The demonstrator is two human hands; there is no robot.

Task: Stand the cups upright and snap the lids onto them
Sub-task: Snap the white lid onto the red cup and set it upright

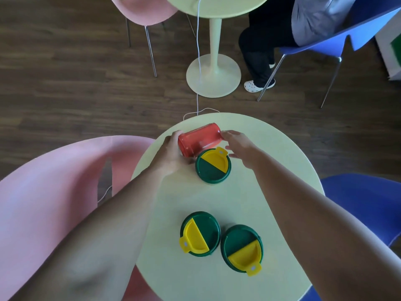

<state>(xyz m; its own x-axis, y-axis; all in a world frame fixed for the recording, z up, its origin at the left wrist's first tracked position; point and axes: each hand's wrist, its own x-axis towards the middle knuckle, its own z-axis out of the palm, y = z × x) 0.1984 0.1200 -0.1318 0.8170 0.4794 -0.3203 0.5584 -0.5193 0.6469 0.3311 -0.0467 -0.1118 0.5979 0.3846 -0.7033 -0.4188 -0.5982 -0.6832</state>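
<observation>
A red cup (199, 139) lies on its side at the far part of the round pale-yellow table (271, 170). My left hand (171, 153) grips its open end on the left. My right hand (236, 146) touches its base on the right with fingers spread. Just in front of the cup stands a green lid with a yellow flap (213, 166), seemingly on top of a cup. Two more green-and-yellow lids sit near me: one (199, 233) at the left and one (242, 246) at the right.
A pink chair (54, 192) stands to the left of the table and a blue chair (364, 203) to the right. Beyond are a second table's pedestal (213, 77), a white cable (198, 61), and a seated person's legs (258, 61).
</observation>
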